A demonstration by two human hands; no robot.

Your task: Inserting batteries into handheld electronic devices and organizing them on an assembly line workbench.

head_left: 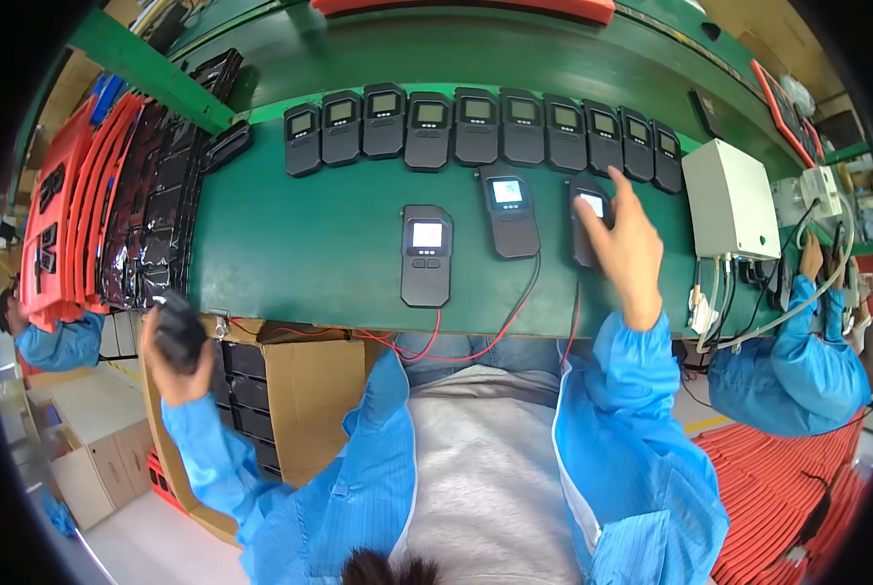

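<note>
As I read the head view, the left hand (172,378), left of frame, has fingers clamped around a blurred black device (180,331); the right hand (632,249), right of centre, spreads its fingers at a lit meter (582,249), contact uncertain to me. Two more lit meters (425,268) lie face-up at centre, presumably for readable screens, red leads (438,321) trailing downward, likely supplying power.

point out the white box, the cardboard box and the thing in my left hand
White box (736,200), head view: side wall
Cardboard box (314,402), head view: brown panel
Black device (180,333) in left hand (172,376), head view: body middle
</note>
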